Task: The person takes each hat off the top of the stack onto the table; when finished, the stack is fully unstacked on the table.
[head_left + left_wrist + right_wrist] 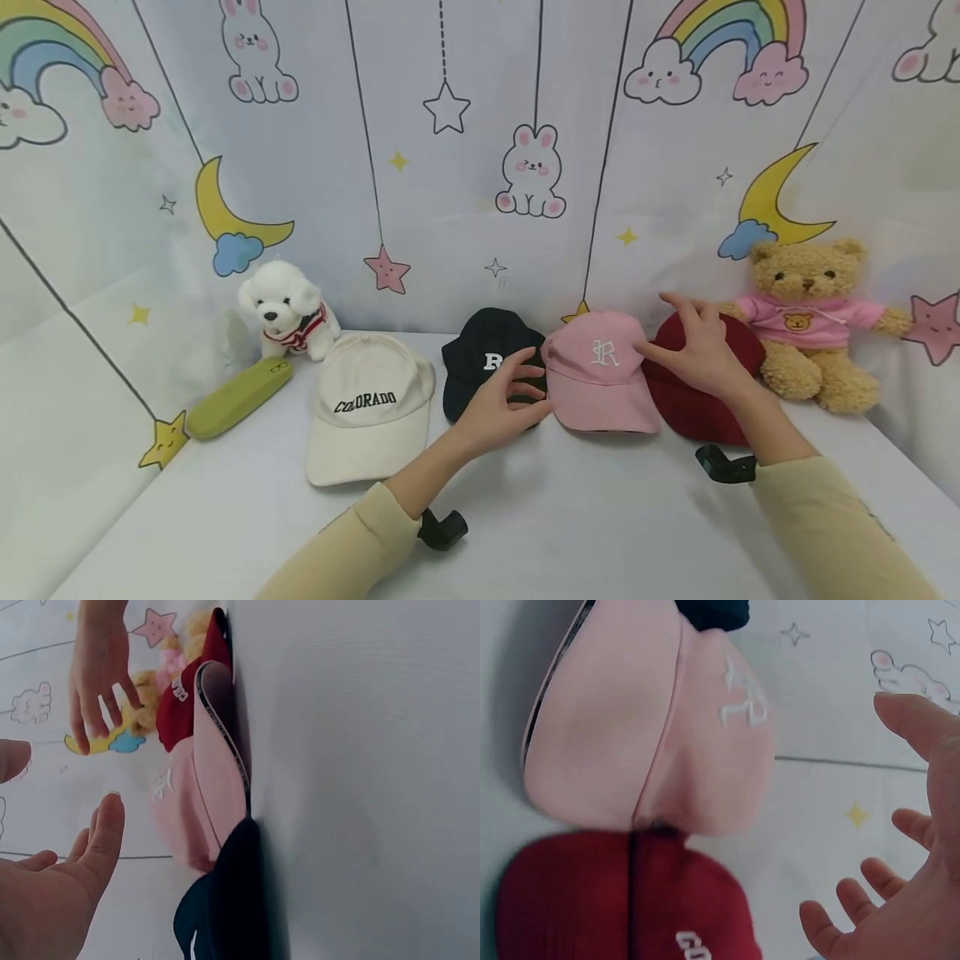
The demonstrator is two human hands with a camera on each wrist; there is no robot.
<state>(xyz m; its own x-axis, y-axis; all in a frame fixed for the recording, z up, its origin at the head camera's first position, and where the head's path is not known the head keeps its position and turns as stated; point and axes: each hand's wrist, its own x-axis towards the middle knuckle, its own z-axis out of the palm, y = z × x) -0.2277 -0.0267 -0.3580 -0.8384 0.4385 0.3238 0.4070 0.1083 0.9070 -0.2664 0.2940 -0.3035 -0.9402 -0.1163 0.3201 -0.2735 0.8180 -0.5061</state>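
Four caps stand in a row along the back of the table. In the head view my left hand hovers in front of a dark navy cap with a white letter, its fingers spread and loosely bent. The pink cap with a white R sits between my two hands. Over the dark red cap hangs my right hand, thumb and fingers apart, covering part of that cap. The right wrist view shows this hand with nothing in its grasp, beside the pink and red caps, whose edges meet.
A cream COLORADO cap stands at the row's left end. Behind it sits a white plush dog, with a long green case alongside. A teddy bear in pink leans at the right. A printed curtain hangs behind.
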